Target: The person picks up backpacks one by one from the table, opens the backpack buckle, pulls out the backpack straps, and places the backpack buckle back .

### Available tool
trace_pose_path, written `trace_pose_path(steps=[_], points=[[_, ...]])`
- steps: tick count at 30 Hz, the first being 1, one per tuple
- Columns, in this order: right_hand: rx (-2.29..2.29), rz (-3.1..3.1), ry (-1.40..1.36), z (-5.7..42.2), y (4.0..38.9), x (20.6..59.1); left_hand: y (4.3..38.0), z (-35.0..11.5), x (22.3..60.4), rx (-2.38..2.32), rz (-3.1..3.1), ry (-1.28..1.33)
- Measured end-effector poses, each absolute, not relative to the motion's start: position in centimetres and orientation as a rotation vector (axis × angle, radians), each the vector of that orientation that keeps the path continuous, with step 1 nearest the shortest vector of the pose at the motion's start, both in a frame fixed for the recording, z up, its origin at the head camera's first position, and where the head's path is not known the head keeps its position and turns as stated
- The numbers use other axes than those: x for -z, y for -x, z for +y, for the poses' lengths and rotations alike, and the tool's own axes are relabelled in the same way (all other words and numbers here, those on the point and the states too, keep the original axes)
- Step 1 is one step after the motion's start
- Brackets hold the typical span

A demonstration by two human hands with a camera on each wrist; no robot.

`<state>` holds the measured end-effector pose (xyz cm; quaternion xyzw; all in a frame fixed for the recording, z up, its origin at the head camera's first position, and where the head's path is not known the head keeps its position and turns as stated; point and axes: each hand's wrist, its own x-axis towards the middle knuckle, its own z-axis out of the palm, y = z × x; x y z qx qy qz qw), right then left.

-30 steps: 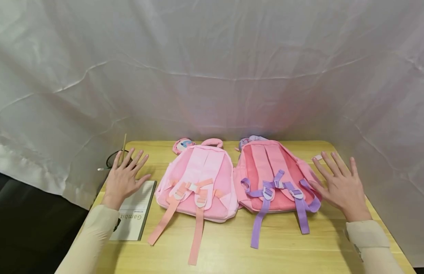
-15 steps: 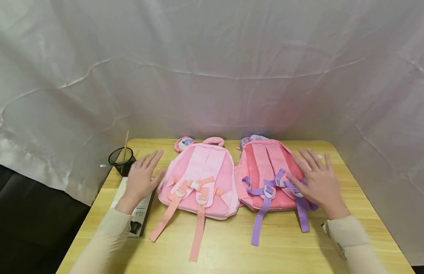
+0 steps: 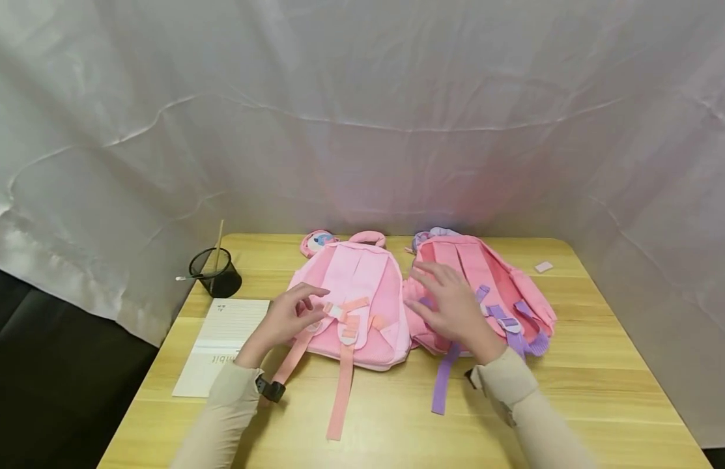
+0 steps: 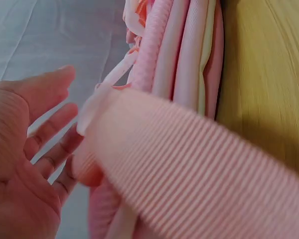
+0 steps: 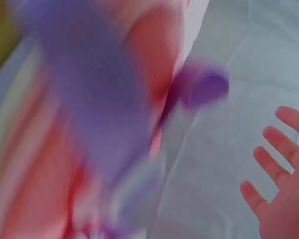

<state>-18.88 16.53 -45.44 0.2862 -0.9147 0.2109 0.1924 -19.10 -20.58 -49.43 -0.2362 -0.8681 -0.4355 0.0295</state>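
Two small backpacks lie back side up, side by side. The light pink backpack [image 3: 385, 342] has orange straps [image 3: 341, 397] and a white buckle; the coral pink backpack [image 3: 517, 286] has purple straps [image 3: 441, 384]. Over the left side of the light pink backpack hovers my left hand [image 3: 286, 317], fingers loosely bent, nothing held. In the left wrist view a ribbed strap [image 4: 189, 154] passes close to that hand. My right hand [image 3: 453, 306] is above the coral backpack's left part, fingers spread, hiding some purple webbing. In the right wrist view its fingers are apart from the blurred straps.
At the left, an open lined notebook [image 3: 212, 352] lies below a black mesh pen holder [image 3: 224, 280] with a pencil and a brush-like stick. A small pale eraser-like block [image 3: 543, 267] is at the right. Grey curtain [image 3: 397, 130] surrounds the wooden table [image 3: 597, 391].
Both hands have moved inward from the table's sides to above the backpacks, their fingers bending a little. The pen holder, notebook and small block have come into fuller view.
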Motion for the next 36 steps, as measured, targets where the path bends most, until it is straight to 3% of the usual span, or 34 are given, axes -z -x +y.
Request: trace_pose_path(steps=[17,36], points=[[-0.966,-2.686,-0.902,5.7,19.9,51.0,20.0,-19.8,52.3,1.565,-2.612,0.601],[-1.03,-2.715,-0.79,3.7,21.2,54.1,20.2,-19.1,54.2,1.592,-2.658,0.51]])
